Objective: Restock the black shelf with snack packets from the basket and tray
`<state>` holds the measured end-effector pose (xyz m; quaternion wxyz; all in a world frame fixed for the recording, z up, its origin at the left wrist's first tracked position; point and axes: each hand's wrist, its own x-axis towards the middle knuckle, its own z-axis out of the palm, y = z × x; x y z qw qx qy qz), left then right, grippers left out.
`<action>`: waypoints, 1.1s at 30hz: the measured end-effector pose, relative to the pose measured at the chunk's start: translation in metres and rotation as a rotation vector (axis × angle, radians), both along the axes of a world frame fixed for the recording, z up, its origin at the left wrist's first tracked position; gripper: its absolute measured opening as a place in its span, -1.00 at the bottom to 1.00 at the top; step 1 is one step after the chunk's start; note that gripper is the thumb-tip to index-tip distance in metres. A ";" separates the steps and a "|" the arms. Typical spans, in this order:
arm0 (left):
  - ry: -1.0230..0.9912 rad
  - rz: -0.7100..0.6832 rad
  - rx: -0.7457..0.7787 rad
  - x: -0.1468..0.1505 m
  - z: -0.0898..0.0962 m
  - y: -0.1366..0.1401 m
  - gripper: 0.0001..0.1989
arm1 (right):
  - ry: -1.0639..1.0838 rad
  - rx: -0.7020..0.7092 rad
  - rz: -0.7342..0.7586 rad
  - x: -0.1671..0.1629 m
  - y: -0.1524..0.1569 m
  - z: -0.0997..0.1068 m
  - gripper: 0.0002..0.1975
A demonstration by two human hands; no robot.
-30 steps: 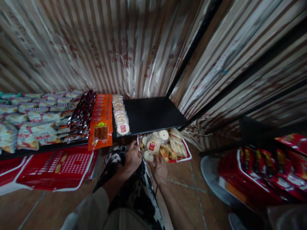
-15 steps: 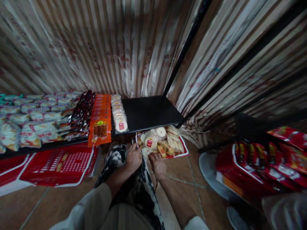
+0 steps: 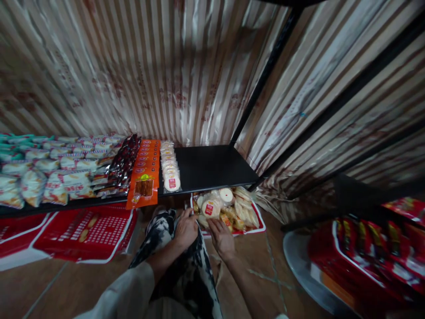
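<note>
A red basket with a white rim sits on the floor, partly under the shelf's front edge. Inside it lie round white crackers in clear wrappers, stacked pale crackers and some yellow-gold packets. My left hand is at the basket's left front corner, over my knee, its fingers curled; what they hold, if anything, is hidden. My right hand reaches over the front rim. Its fingers stretch out flat on the near packets, beside the wrapped cracker with a red label.
On the black shelf stand a row of wrapped crackers, an orange snack sheet, dark red packets and white snack bags. Red baskets lie below left. Another basket with red packets is at right. Striped sheeting hangs behind.
The view has tilted and shifted slightly, so shelf and basket appear lower and further right. My right hand stays at the basket's front, fingers now straighter. My left hand has barely moved.
</note>
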<state>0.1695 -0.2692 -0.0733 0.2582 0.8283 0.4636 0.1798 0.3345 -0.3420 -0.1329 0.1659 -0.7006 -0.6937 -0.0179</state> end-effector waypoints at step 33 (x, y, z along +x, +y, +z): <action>-0.604 0.213 -0.488 0.036 0.057 0.099 -0.68 | 1.102 -0.134 -0.005 0.037 0.127 0.136 -0.47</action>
